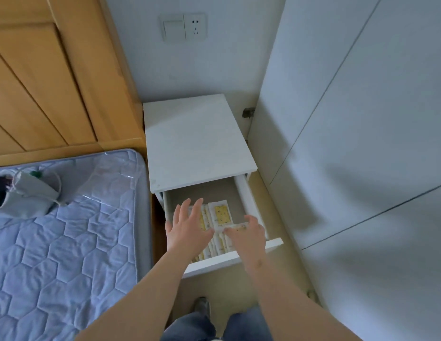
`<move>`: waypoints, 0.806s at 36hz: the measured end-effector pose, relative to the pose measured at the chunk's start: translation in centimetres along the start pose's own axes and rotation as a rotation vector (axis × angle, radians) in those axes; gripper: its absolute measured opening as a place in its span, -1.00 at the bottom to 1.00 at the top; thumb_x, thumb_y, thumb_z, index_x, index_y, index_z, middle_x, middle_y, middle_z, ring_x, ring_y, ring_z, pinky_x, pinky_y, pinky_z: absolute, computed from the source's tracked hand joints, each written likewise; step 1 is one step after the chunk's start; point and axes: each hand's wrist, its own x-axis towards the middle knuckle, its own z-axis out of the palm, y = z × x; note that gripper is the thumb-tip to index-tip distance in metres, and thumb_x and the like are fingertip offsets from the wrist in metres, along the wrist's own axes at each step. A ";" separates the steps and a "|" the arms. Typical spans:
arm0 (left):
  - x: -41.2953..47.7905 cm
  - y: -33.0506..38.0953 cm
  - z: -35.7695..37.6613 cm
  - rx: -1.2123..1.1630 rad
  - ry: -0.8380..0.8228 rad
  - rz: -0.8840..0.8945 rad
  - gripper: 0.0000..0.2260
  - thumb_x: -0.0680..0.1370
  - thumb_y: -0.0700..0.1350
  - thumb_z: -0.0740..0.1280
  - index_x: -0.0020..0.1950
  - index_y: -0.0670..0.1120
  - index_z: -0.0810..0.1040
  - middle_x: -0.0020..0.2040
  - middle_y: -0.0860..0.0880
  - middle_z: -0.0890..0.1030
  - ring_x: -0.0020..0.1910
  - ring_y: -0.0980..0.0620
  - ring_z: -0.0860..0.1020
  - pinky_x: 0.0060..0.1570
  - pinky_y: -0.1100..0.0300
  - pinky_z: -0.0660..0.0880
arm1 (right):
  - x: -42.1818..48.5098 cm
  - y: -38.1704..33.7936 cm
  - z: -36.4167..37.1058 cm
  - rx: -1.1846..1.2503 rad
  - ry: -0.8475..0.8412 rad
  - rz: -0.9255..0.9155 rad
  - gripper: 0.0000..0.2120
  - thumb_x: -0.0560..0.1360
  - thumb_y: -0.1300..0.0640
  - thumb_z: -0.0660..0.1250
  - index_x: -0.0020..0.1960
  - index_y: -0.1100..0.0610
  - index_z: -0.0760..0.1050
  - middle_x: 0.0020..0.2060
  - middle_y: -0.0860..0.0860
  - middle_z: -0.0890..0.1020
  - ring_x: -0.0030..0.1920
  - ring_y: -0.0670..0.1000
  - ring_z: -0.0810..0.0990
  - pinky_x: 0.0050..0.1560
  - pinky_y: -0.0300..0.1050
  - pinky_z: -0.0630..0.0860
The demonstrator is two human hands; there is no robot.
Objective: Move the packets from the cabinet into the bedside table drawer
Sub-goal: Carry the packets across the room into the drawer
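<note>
so the left hand (187, 230) is hovering flat, fingers spread, over the white-and-yellow paper packets (220, 244) sitting in the pulled-out white bedside table drawer (246, 193), while the right hand (249, 236) is pinching one sideways packet (236, 228), long axis running across the drawer, next to a flat-lying packet (223, 214) pointing front-to-back

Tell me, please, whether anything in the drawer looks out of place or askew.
Nothing is damaged or spilled. The packets stand in a slanting row in the drawer; a single packet lies flat behind them, and the right hand holds another packet crosswise.
</note>
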 end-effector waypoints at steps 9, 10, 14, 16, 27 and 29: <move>-4.2 5.6 -0.7 0.034 0.001 0.232 -0.32 0.54 0.07 0.27 0.53 0.13 -0.07 0.55 0.05 -0.08 0.54 -0.01 -0.11 0.46 -0.12 -0.12 | -4.3 2.5 -5.0 0.193 0.159 -0.043 -0.33 0.42 0.05 0.38 0.45 0.08 0.21 0.40 0.04 0.28 0.39 0.09 0.28 0.33 0.05 0.33; -4.7 6.5 -0.4 0.046 0.002 0.265 -0.32 0.54 0.08 0.27 0.53 0.13 -0.06 0.55 0.06 -0.08 0.54 -0.01 -0.10 0.46 -0.13 -0.12 | -4.9 3.1 -5.9 0.205 0.181 -0.047 -0.32 0.41 0.04 0.38 0.46 0.08 0.20 0.41 0.05 0.27 0.39 0.08 0.28 0.34 0.06 0.32; -7.9 11.2 2.0 0.061 -0.007 0.391 -0.33 0.53 0.10 0.28 0.52 0.14 -0.03 0.55 0.05 -0.05 0.54 0.01 -0.08 0.46 -0.14 -0.08 | -7.7 6.9 -10.3 0.282 0.297 -0.050 -0.32 0.42 0.02 0.39 0.46 0.09 0.19 0.41 0.05 0.26 0.38 0.05 0.30 0.34 -0.02 0.33; -10.3 13.8 3.5 0.051 -0.027 0.456 -0.34 0.53 0.09 0.28 0.53 0.14 -0.02 0.55 0.05 -0.06 0.54 0.01 -0.07 0.47 -0.13 -0.07 | -9.5 9.3 -12.8 0.340 0.346 -0.037 -0.35 0.43 0.03 0.39 0.45 0.07 0.20 0.39 0.04 0.26 0.35 0.04 0.33 0.25 -0.13 0.35; -29.9 26.3 16.2 0.031 -0.238 0.919 -0.36 0.53 0.07 0.29 0.53 0.10 0.05 0.55 0.00 0.03 0.52 0.00 0.05 0.44 -0.08 0.07 | -23.7 26.8 -26.3 0.626 0.822 0.103 -0.40 0.45 0.06 0.37 0.43 0.04 0.23 0.41 0.00 0.27 0.40 0.02 0.27 0.17 -0.16 0.33; -33.8 27.9 19.0 0.066 -0.319 1.010 -0.36 0.54 0.07 0.28 0.53 0.11 0.02 0.55 0.00 0.01 0.52 0.01 0.03 0.45 -0.08 0.05 | -27.0 30.3 -27.9 0.660 0.915 0.145 -0.40 0.46 0.06 0.37 0.43 0.04 0.22 0.40 0.02 0.27 0.37 0.04 0.30 0.16 -0.15 0.29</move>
